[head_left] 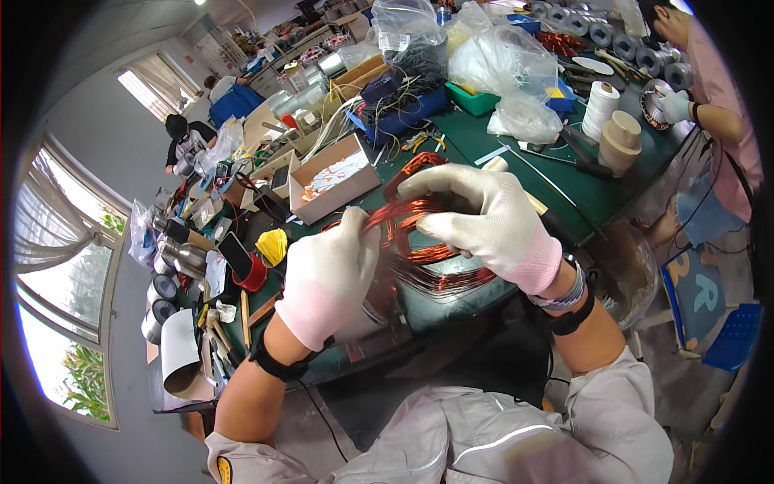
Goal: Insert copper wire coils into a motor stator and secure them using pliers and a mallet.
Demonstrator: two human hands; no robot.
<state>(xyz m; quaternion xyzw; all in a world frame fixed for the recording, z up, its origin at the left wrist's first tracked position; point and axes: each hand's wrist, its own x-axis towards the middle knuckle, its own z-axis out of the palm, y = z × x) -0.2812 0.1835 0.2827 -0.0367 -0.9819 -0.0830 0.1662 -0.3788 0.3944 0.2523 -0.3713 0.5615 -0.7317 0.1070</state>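
Note:
Both of my hands wear white gloves with pink cuffs and hold up a bundle of copper wire coils [411, 216] over the near part of the bench. My left hand [334, 262] pinches the left side of the bundle between thumb and fingers. From the right, my right hand [488, 218] curls its fingers over the top of the coils, with the thumb near their middle. Loose loops of reddish wire [443, 280] hang down below the hands. Another copper coil [415, 168] shows behind the bundle; whether it is joined to it I cannot tell.
An open cardboard box [330, 177] stands behind my left hand, with yellow paper slips [272, 245] and a phone [235, 256] nearer. White thread spools [601, 109] stand at the back right. A co-worker's gloved hand [674, 105] holds a wound stator [654, 107] at the far right.

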